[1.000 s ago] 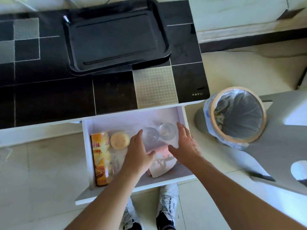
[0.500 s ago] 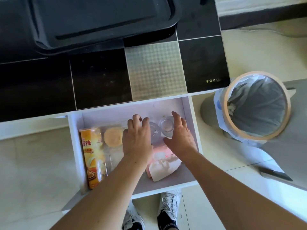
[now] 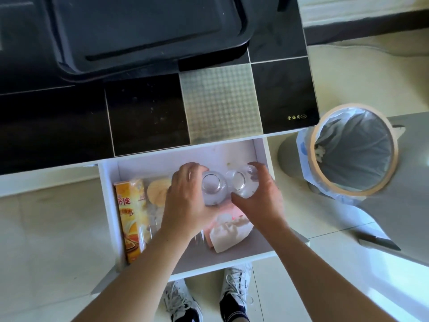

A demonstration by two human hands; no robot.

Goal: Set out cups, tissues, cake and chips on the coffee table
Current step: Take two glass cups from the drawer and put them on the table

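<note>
The white drawer [image 3: 263, 149] of the coffee table [image 3: 144, 117] stands pulled out. My left hand [image 3: 185, 201] grips a clear glass cup [image 3: 212, 188] and my right hand [image 3: 260, 201] grips a second clear cup [image 3: 241, 183]; both cups are side by side above the drawer. On the drawer's left lie an orange chips box [image 3: 128, 219] and a round yellow cake [image 3: 157, 191] in clear wrap. A pink and white tissue pack [image 3: 228, 231] lies under my right wrist.
A black tray [image 3: 139, 29] sits on the dark tiled tabletop behind the drawer. A bin [image 3: 352, 149] with a plastic liner stands on the floor to the right. A dark knife-like object [image 3: 378, 242] lies at the right. My shoes [image 3: 209, 296] are below the drawer front.
Both hands reached deeper into the drawer and closed round the two glass cups, which now sit tilted in my fingers. The camera moved closer and lower.
</note>
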